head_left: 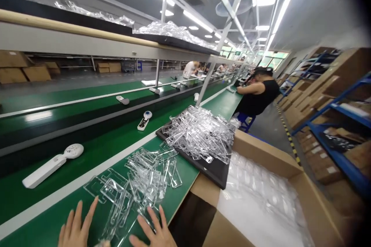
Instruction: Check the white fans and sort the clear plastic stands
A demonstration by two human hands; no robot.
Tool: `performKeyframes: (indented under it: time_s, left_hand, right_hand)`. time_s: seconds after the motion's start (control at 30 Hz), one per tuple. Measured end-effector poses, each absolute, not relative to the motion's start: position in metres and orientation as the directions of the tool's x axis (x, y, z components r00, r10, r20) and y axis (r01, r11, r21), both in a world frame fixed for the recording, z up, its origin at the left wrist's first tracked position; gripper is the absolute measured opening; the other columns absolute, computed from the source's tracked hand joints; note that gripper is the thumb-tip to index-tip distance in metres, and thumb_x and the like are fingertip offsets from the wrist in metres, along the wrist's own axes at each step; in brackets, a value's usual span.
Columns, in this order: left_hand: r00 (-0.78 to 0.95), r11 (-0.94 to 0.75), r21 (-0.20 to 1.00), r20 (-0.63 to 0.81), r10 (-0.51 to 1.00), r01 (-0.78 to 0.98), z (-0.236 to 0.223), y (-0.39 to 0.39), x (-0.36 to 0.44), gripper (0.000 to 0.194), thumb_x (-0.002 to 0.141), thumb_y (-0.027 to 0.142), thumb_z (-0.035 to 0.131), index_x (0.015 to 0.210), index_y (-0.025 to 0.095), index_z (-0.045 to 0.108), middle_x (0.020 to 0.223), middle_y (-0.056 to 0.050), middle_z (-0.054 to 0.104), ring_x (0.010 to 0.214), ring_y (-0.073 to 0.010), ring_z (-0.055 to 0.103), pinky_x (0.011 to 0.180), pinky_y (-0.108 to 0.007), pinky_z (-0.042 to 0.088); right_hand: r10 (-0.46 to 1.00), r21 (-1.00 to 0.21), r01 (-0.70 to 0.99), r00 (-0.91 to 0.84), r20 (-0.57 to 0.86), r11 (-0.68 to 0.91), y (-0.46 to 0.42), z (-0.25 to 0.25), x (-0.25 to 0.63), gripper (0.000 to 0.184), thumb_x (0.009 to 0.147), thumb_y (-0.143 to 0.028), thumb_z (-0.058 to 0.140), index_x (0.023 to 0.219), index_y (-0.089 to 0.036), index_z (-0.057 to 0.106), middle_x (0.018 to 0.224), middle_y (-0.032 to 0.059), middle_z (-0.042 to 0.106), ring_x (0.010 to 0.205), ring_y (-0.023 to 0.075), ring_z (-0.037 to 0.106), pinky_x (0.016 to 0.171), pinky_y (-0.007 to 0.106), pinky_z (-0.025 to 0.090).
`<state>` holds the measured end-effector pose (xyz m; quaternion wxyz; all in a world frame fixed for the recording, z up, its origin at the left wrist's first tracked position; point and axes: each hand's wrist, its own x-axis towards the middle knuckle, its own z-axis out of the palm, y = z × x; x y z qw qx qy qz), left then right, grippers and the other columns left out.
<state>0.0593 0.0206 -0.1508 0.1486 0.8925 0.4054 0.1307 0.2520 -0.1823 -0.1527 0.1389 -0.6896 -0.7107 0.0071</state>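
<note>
My left hand (75, 227) lies flat on the green table (176, 197) at the bottom edge, fingers spread, holding nothing. My right hand (153, 229) rests beside it, fingers stretched toward a loose heap of clear plastic trays (142, 179) and touching its near edge. A second, bigger heap of clear trays (201, 133) is piled on a black tray (216, 171) further along the table.
White handheld devices (52, 164) ride the green conveyor (87, 139) on the left, another device (144, 120) further along. An open cardboard box (269, 154) with clear packaging stands on the right. A person in black (257, 94) works further down. Blue shelves (339, 123) with boxes line the right.
</note>
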Motion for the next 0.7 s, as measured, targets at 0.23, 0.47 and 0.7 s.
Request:
performKeyframes:
  time_s: [0.23, 0.47, 0.7]
  left_hand:
    - [0.827, -0.807, 0.265, 0.054, 0.559, 0.528, -0.164, 0.063, 0.091, 0.115, 0.057, 0.060, 0.068, 0.147, 0.029, 0.004, 0.154, -0.017, 0.008, 0.136, -0.0485, 0.008, 0.104, -0.065, 0.018]
    - [0.886, -0.856, 0.262, 0.013, 0.464, 0.445, -0.150, 0.071, 0.124, 0.107, 0.057, 0.055, 0.070, 0.145, 0.034, 0.014, 0.155, -0.014, 0.009, 0.135, -0.0475, 0.011, 0.103, -0.066, 0.017]
    - [0.896, -0.859, 0.264, -0.056, 0.441, 0.439, -0.142, 0.065, 0.159, 0.131, 0.036, 0.069, 0.075, 0.146, 0.028, 0.016, 0.154, -0.018, 0.006, 0.137, -0.0447, 0.008, 0.105, -0.063, 0.017]
  right_hand:
    - [0.985, -0.089, 0.996, 0.031, 0.168, -0.017, -0.173, -0.159, 0.298, 0.077, 0.086, -0.063, 0.043, 0.145, -0.036, 0.003, 0.153, 0.0013, 0.011, 0.136, 0.0424, 0.001, 0.096, 0.076, 0.017]
    - [0.994, -0.188, 0.982, 0.015, 0.108, 0.005, -0.170, -0.159, 0.345, 0.068, 0.091, -0.048, 0.043, 0.145, -0.037, 0.003, 0.154, -0.0009, 0.006, 0.138, 0.0377, 0.006, 0.100, 0.072, 0.020]
    - [0.994, -0.234, 0.972, -0.011, 0.106, 0.036, -0.173, -0.144, 0.384, 0.079, 0.084, -0.029, 0.054, 0.146, -0.029, 0.006, 0.153, 0.0035, 0.015, 0.137, 0.0379, 0.015, 0.101, 0.071, 0.024]
